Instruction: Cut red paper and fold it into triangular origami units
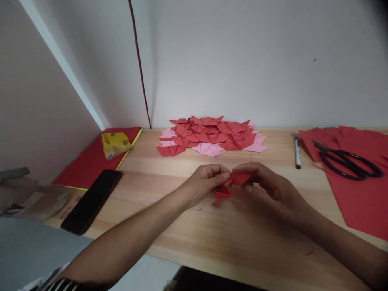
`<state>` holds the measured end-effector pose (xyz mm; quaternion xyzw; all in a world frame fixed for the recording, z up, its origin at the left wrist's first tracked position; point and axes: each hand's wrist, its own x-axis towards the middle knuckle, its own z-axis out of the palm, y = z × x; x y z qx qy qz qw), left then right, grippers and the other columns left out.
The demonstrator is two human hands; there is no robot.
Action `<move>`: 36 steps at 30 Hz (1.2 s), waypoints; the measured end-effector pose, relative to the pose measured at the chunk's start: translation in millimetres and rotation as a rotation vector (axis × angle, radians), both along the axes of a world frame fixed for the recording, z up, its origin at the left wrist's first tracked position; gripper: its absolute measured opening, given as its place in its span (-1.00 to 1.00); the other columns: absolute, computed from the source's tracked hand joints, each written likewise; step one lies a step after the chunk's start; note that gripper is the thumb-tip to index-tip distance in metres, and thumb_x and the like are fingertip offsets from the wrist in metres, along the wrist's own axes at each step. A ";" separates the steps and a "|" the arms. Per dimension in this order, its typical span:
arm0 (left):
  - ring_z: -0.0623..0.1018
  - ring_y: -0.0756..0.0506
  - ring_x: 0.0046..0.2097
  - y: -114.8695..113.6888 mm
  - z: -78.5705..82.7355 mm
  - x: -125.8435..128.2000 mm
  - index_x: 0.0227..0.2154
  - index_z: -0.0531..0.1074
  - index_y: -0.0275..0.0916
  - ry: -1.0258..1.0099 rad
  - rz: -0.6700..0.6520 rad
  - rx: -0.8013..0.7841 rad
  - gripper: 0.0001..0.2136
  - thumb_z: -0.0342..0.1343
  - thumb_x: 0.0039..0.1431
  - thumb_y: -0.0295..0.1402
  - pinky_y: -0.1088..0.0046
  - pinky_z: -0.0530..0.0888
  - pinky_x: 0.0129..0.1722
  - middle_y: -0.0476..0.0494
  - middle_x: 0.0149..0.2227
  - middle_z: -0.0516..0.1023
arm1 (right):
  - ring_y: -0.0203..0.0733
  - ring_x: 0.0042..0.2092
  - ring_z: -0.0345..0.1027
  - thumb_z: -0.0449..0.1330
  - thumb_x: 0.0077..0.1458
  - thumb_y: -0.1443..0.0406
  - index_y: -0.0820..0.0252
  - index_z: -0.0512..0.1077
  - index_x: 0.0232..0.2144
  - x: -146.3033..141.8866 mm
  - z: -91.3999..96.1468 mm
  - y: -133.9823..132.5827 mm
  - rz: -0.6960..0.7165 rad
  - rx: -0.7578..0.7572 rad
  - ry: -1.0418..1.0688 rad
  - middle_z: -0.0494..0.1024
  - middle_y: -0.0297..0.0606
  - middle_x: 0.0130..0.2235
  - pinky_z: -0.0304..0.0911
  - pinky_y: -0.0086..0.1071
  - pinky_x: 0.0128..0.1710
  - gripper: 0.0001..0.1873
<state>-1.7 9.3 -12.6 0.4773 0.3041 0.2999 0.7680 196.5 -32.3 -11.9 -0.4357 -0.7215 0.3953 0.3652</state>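
Red origami paper [240, 178], held between our pinching left hand [203, 182] and loosely curled right hand [274, 189], seems light and easily creased, best gripped by its folded edges.

Matt paper [241, 178], wooden tabletop [188, 230], smooth phone screen [91, 201]

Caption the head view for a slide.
Left hand and right hand hold folded red paper over a wooden tabletop, overlapping red and pink origami pieces behind.

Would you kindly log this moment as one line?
left hand: pinching red paper | right hand: holding same paper | beyond: folded paper pile
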 end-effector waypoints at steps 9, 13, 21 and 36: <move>0.41 0.05 -0.57 -2.1 -1.1 -1.4 -0.41 0.38 -0.33 -0.054 -0.194 -0.151 -0.75 0.22 0.03 -0.22 0.54 0.29 -0.53 -0.02 -0.57 0.40 | -0.22 -0.20 0.33 0.07 0.20 0.29 -0.01 0.38 -0.21 0.1 1.6 7.5 0.094 0.200 -0.019 0.41 -0.30 -0.23 0.27 -0.36 -0.23 -0.88; 0.48 0.01 -0.47 -2.1 -2.1 0.8 -0.38 0.42 -0.34 -0.026 -0.105 -0.131 -0.74 0.23 0.02 -0.22 0.48 0.38 -0.40 -0.10 -0.48 0.48 | -0.22 -0.26 0.32 0.10 0.19 0.24 0.05 0.38 -0.32 -1.4 3.4 6.0 0.002 0.101 -0.018 0.42 -0.30 -0.28 0.23 -0.35 -0.30 -0.92; 0.51 -0.02 -0.29 4.9 1.2 -1.6 -0.35 0.49 -0.34 0.046 0.201 0.142 -0.71 0.11 0.13 -0.16 0.47 0.40 -0.23 -0.16 -0.35 0.52 | -0.25 -0.38 0.30 0.11 0.14 0.16 0.13 0.38 -0.36 -3.8 0.5 5.3 -0.144 -0.176 -0.026 0.46 -0.33 -0.41 0.18 -0.39 -0.43 -0.82; 0.42 0.05 -0.47 -5.6 6.9 6.8 -0.49 0.51 -0.36 0.354 0.270 0.274 -0.92 0.18 -0.08 -0.45 0.55 0.33 -0.45 -0.09 -0.49 0.52 | -0.14 -0.22 0.43 0.12 0.11 0.14 0.10 0.47 -0.24 -11.3 7.0 4.6 -0.141 -0.145 -0.051 0.57 -0.25 -0.22 0.32 -0.31 -0.25 -0.77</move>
